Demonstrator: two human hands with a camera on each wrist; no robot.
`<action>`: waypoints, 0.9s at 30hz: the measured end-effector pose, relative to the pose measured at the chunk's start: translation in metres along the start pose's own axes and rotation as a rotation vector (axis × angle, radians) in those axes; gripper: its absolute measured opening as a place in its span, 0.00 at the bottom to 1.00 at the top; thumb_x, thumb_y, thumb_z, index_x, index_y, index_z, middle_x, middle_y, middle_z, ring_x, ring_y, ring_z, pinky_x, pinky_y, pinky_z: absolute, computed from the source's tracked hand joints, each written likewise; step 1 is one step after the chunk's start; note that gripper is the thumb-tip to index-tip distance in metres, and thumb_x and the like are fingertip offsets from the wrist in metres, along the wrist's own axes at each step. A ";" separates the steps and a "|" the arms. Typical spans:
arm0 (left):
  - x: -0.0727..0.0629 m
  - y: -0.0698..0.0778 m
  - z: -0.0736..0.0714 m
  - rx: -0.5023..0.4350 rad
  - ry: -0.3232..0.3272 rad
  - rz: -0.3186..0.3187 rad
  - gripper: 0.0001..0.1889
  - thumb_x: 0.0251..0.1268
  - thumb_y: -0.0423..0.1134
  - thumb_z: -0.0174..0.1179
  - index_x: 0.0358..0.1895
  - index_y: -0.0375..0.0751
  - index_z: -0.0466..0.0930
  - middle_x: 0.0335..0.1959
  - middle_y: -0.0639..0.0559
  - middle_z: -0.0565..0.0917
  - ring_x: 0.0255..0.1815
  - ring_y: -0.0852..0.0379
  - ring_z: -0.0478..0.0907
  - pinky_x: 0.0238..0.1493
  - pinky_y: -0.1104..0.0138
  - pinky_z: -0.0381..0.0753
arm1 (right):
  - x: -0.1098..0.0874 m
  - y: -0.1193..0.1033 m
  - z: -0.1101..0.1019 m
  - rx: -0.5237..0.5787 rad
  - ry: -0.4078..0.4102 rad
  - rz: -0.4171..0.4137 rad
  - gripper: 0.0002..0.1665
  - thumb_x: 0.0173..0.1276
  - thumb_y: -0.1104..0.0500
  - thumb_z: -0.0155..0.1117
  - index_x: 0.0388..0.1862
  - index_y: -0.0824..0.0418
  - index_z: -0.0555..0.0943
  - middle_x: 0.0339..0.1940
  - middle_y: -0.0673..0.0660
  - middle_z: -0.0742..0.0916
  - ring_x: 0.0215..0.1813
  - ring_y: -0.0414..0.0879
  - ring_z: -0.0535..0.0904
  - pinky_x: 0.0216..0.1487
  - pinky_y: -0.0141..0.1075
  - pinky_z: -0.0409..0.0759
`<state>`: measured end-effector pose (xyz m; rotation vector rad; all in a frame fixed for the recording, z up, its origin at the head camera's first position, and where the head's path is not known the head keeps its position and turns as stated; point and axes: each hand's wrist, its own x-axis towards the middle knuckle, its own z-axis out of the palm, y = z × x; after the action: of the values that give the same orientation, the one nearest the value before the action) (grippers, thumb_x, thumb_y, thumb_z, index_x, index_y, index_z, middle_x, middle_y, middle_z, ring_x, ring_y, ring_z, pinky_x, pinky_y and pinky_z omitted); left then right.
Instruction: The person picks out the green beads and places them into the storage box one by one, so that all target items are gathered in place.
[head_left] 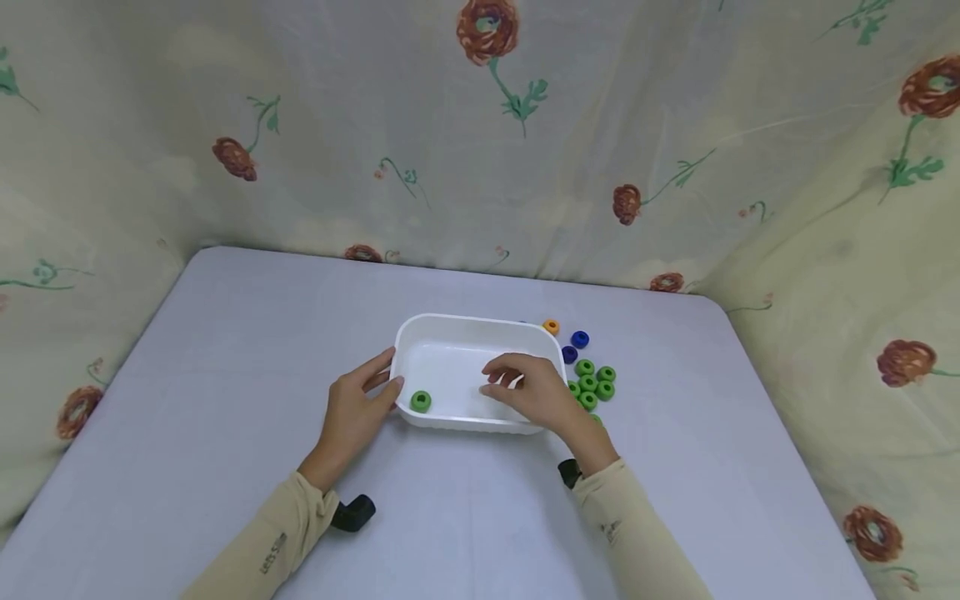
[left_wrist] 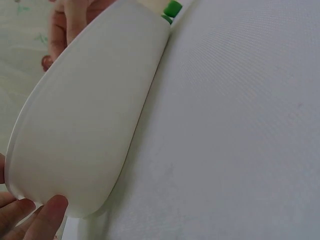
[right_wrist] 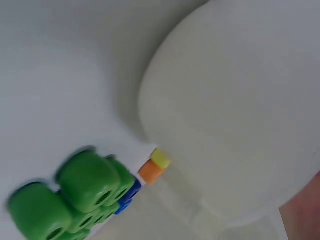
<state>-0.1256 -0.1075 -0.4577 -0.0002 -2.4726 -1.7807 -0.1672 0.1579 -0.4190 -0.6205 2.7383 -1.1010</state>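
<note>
A white rectangular tray (head_left: 465, 424) lies on the table, with one green bead (head_left: 421, 402) in its near left corner. My left hand (head_left: 358, 410) rests against the tray's left end, thumb and index fingertips at the rim. In the left wrist view, its fingers (left_wrist: 53, 206) touch the tray's outer wall (left_wrist: 90, 115). Over the right part of the tray hovers my right hand (head_left: 531, 390), its thumb and index finger curved with a gap between the tips and nothing visible in it. The right wrist view mostly shows the tray's outer side (right_wrist: 225, 115).
Several green beads (head_left: 588, 383) cluster just right of the tray. Blue beads (head_left: 580, 339) and an orange bead (head_left: 551, 327) sit behind them; a yellow bead (right_wrist: 160, 158) shows in the right wrist view. A flowered curtain (head_left: 420, 100) stands behind the white table (head_left: 262, 333).
</note>
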 end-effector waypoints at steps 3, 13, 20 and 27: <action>0.000 0.000 0.000 -0.001 0.000 0.001 0.27 0.70 0.34 0.62 0.72 0.41 0.71 0.72 0.44 0.75 0.66 0.44 0.79 0.43 0.74 0.91 | -0.008 0.006 -0.005 0.037 0.057 0.054 0.13 0.66 0.57 0.72 0.48 0.60 0.87 0.40 0.54 0.90 0.41 0.43 0.82 0.42 0.30 0.86; 0.001 0.000 0.000 -0.021 -0.006 -0.021 0.27 0.70 0.34 0.62 0.72 0.41 0.71 0.71 0.44 0.75 0.66 0.44 0.79 0.43 0.74 0.91 | -0.029 0.028 -0.026 0.352 0.216 0.243 0.21 0.68 0.54 0.71 0.54 0.64 0.83 0.43 0.52 0.88 0.45 0.41 0.83 0.46 0.27 0.85; 0.000 -0.001 0.001 -0.016 -0.002 -0.031 0.28 0.70 0.35 0.62 0.72 0.42 0.70 0.72 0.45 0.74 0.66 0.45 0.79 0.43 0.74 0.91 | -0.042 0.034 -0.038 0.545 0.317 0.287 0.26 0.69 0.52 0.70 0.58 0.68 0.79 0.40 0.42 0.87 0.43 0.37 0.83 0.45 0.26 0.86; 0.000 0.001 0.000 -0.009 -0.006 -0.027 0.28 0.70 0.34 0.61 0.72 0.42 0.70 0.71 0.44 0.75 0.66 0.45 0.79 0.43 0.74 0.91 | -0.058 0.051 -0.042 0.553 0.364 0.367 0.26 0.69 0.53 0.69 0.60 0.67 0.79 0.48 0.44 0.87 0.49 0.35 0.82 0.53 0.27 0.87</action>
<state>-0.1258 -0.1069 -0.4571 0.0275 -2.4805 -1.8049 -0.1423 0.2416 -0.4259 0.1646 2.4592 -1.8894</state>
